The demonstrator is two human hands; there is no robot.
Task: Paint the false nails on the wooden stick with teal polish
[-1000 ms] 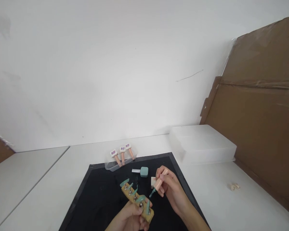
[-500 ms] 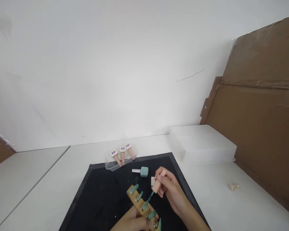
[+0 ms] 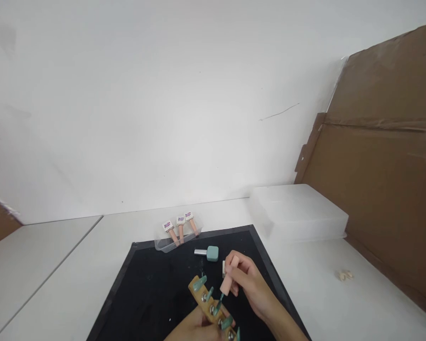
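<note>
At the far left a second white tabletop [image 3: 39, 255] butts against the main white table [image 3: 341, 303], and a black mat [image 3: 152, 293] is spread over the near middle of that table, seemingly to catch drips and to make small pale pieces easy to see. Along the mat's back edge a shallow clear tray [image 3: 163, 245] holds three pink-handled brushes with labelled caps [image 3: 180, 228], leaning side by side with the caps pointing away. Low in the picture the left hand [image 3: 199, 329] comes up from the bottom edge, its fingers clenched around the lower end of a wooden nail stand [image 3: 208, 303], which it holds tilted above the mat so that the row of teal nail tips [image 3: 199, 283] on their metal pegs faces upward and toward the other hand. Just behind the stand a teal polish bottle [image 3: 209, 253] lies on its side on the mat, silver neck pointing left, within easy reach. The right hand [image 3: 246, 279] pinches a pink brush cap [image 3: 229, 279] between thumb and fingertips, angled down and to the left so that the dark bristle end meets one of the middle nail tips on the stand; a small white item sits just behind this hand, too hidden to identify. Further right a frosted plastic box [image 3: 298, 213] rests on the table against the wall, a couple of small pale bits [image 3: 344, 274] lie loose on the white surface, and brown cardboard sheets [image 3: 383, 156] lean along the right side.
</note>
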